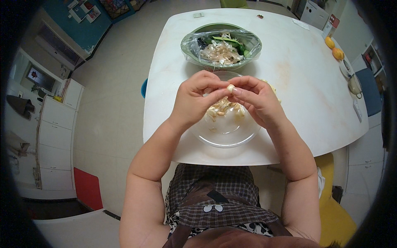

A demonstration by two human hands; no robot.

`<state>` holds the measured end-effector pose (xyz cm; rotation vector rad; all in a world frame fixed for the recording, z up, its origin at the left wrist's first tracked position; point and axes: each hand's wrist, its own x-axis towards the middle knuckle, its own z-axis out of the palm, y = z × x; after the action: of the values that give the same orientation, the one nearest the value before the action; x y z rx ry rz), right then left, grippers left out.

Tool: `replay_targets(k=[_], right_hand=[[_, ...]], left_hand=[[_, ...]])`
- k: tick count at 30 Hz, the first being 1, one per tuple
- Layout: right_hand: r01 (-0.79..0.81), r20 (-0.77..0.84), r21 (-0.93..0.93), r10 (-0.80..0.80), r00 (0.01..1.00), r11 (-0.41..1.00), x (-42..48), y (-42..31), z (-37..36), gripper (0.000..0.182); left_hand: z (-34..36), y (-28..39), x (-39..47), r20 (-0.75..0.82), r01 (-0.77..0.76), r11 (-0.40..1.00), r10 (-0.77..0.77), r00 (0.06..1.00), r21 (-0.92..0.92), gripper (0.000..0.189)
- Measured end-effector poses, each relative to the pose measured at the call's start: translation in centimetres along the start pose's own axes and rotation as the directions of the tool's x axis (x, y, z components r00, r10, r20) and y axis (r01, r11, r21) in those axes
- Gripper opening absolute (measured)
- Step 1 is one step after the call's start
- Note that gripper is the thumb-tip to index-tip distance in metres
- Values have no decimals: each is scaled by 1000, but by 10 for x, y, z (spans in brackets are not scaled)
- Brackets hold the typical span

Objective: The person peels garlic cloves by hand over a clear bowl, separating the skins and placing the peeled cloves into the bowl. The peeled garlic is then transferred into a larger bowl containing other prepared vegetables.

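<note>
A pale garlic clove [230, 88] is pinched between the fingertips of my left hand [198, 94] and my right hand [256, 96]. Both hands hover over a clear bowl [228, 141] near the table's front edge. Inside that bowl lie several garlic cloves and loose skins [225, 108], partly covered by my hands. Just behind stands a green basin [211, 28] lined with a clear plastic bag [192, 46]. Garlic skins [221, 52] and green vegetable peelings [238, 45] fill the bag. Pale pieces [269, 86] show past my right hand, mostly hidden by it.
The white table [310, 93] has rounded edges. Along its right side are yellow fruits [337, 53], a white bowl [345, 68], a pale handled cup [354, 84] and a remote control [357, 110]. A yellow chair [332, 198] stands by my right elbow, and a blue container [144, 88] beyond the left edge.
</note>
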<state>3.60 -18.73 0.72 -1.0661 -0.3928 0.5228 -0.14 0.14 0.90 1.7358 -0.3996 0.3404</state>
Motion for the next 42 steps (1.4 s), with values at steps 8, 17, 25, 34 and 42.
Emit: replay_targets(k=[8, 17, 25, 34, 42], right_hand=[[-3, 26, -65, 5, 1000, 998, 0, 3, 2, 29], [132, 14, -152, -131, 991, 980, 0, 4, 3, 34], [235, -13, -256, -247, 969, 938, 1, 10, 2, 28], [86, -75, -443, -132, 988, 892, -4, 1, 7, 23], [177, -43, -380, -208, 977, 908, -1, 5, 5, 27]], left_hand=[[0, -2, 1, -30, -30, 993, 34, 999, 116, 9], [3, 0, -2, 21, 22, 998, -21, 1000, -61, 13], [0, 2, 0, 81, 126, 989, -120, 989, -79, 15], [4, 3, -2, 57, 202, 968, -195, 979, -149, 11], [3, 1, -1, 17, 196, 960, -197, 980, -202, 15]])
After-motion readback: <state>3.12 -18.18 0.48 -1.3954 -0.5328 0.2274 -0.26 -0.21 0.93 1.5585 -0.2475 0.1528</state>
